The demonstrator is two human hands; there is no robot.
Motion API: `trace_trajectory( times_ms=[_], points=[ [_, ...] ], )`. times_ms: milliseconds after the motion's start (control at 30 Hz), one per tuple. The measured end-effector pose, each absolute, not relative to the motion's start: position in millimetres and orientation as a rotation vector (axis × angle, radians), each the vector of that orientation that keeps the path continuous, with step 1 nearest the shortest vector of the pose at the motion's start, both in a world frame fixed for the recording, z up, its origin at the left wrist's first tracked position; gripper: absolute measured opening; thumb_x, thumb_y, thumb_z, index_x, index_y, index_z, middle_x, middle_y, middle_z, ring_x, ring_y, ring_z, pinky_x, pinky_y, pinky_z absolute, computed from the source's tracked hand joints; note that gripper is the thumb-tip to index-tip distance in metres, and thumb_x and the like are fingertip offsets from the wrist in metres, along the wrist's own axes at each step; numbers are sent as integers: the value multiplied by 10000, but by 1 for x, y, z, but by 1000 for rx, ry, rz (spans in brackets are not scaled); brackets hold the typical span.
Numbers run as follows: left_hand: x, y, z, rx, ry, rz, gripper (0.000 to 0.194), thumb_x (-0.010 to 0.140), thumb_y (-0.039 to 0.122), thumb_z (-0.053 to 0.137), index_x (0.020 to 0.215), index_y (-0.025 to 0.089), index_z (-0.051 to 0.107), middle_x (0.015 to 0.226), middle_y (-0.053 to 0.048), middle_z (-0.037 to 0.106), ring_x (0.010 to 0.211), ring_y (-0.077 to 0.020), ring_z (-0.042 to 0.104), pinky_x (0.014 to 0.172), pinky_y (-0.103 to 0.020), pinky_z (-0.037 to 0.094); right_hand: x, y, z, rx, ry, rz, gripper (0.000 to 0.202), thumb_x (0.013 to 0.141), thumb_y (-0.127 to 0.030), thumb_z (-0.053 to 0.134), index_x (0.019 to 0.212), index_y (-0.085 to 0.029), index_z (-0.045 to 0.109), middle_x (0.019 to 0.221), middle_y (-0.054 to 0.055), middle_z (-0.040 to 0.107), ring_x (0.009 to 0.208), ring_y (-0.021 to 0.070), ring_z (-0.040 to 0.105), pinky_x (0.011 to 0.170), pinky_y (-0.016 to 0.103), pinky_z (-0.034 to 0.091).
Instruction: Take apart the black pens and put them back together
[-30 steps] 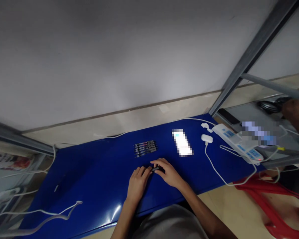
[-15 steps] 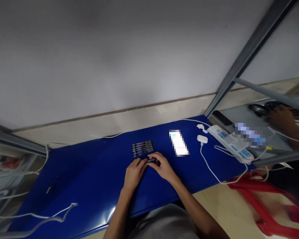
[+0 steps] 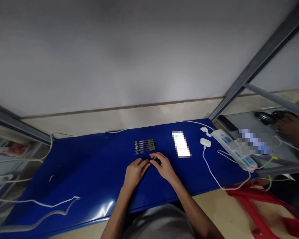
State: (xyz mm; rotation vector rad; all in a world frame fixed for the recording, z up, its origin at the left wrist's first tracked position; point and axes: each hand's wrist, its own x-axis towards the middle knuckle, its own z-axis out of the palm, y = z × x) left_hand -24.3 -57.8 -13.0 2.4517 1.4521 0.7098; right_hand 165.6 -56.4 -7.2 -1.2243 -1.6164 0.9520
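Observation:
My left hand (image 3: pixel 135 173) and my right hand (image 3: pixel 165 168) meet low over the blue tabletop (image 3: pixel 89 172), fingertips pinched together. A small dark piece (image 3: pixel 150 160) barely shows between them; the fingers cover most of it, and I cannot tell its kind. Just beyond my fingertips lies a neat row of several click pens (image 3: pixel 145 146), side by side, with dark grips toward the right. To the right of the pens rests a phone (image 3: pixel 181 144) with a bright, blurred-out screen.
A white earbud case (image 3: pixel 205 142) on a cable lies right of the phone. Beside it is a white power strip (image 3: pixel 234 150). Loose white cables (image 3: pixel 35 201) cross the left side. Another person's hand (image 3: pixel 291 124) is at the far right, near a red stool (image 3: pixel 251 209).
My fingertips have closed in on the dark piece, which showed more clearly before and is now mostly covered. The view has shifted slightly. The pens stay in their row.

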Motion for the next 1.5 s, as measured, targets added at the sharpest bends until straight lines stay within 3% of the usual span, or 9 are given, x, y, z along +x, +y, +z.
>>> trace_trajectory(
  times_ms=[167, 333, 500, 733, 867, 967, 1233, 1433, 1500],
  points=[
    [-27, -58, -10, 2253, 1472, 768, 301, 944, 462, 513, 989, 251, 722, 843, -20, 664, 752, -138, 622, 676, -236, 425, 163, -56, -12, -1313, -1460, 1074, 269, 944, -358, 519, 1101, -231, 697, 926, 54, 697, 722, 173, 650, 672, 296, 516],
    [-29, -56, -8, 2047, 1463, 832, 288, 924, 462, 546, 952, 249, 738, 799, -9, 657, 655, -116, 581, 618, -230, 407, 169, -57, -12, -1372, -1241, 1081, 332, 930, -455, 524, 1049, -208, 711, 759, 28, 664, 673, 171, 624, 617, 271, 473],
    [-32, -55, -7, 1865, 1444, 933, 284, 896, 457, 586, 883, 225, 749, 712, -3, 620, 599, -112, 539, 591, -233, 386, 172, -53, -17, -1384, -962, 989, 367, 894, -510, 559, 964, -192, 726, 786, 39, 650, 651, 150, 562, 587, 262, 435],
    [-36, -53, -7, 1682, 1397, 1018, 292, 868, 457, 618, 843, 201, 757, 693, -13, 614, 619, -123, 530, 594, -236, 378, 171, -53, -20, -1374, -915, 946, 442, 926, -540, 490, 801, -173, 703, 518, -41, 400, 473, 113, 381, 463, 250, 313],
    [-37, -53, -9, 1667, 1394, 1027, 311, 862, 474, 620, 840, 194, 755, 681, -13, 607, 611, -122, 515, 587, -237, 370, 170, -54, -16, -1414, -1114, 698, 396, 977, -448, 421, 997, -184, 714, 785, 47, 593, 691, 169, 553, 635, 297, 453],
    [-36, -53, -8, 1694, 1397, 1016, 339, 870, 490, 601, 846, 189, 755, 683, -15, 611, 608, -122, 516, 587, -239, 372, 170, -51, -16, -1457, -1271, 522, 328, 967, -357, 451, 1159, -193, 662, 1033, 110, 612, 881, 213, 586, 752, 338, 480],
    [-34, -54, -7, 1793, 1435, 938, 370, 888, 506, 563, 862, 193, 757, 724, -28, 657, 622, -129, 565, 601, -243, 397, 178, -37, -25, -1569, -1388, 279, 117, 902, -233, 530, 854, -209, 634, 872, 86, 598, 860, 250, 520, 835, 415, 435],
    [-32, -54, -4, 1869, 1492, 884, 351, 908, 490, 535, 874, 207, 740, 726, -13, 650, 629, -122, 565, 608, -235, 393, 173, -42, -16, -1558, -1421, 216, 163, 924, -307, 550, 910, -203, 675, 1054, 126, 594, 1025, 277, 515, 935, 442, 413],
    [-30, -55, -3, 1968, 1555, 829, 364, 924, 492, 506, 852, 206, 719, 717, -14, 638, 652, -130, 567, 617, -237, 384, 171, -48, -11, -1510, -1471, 322, 231, 968, -323, 479, 919, -208, 673, 979, 110, 621, 967, 257, 551, 896, 410, 437]
  ],
)
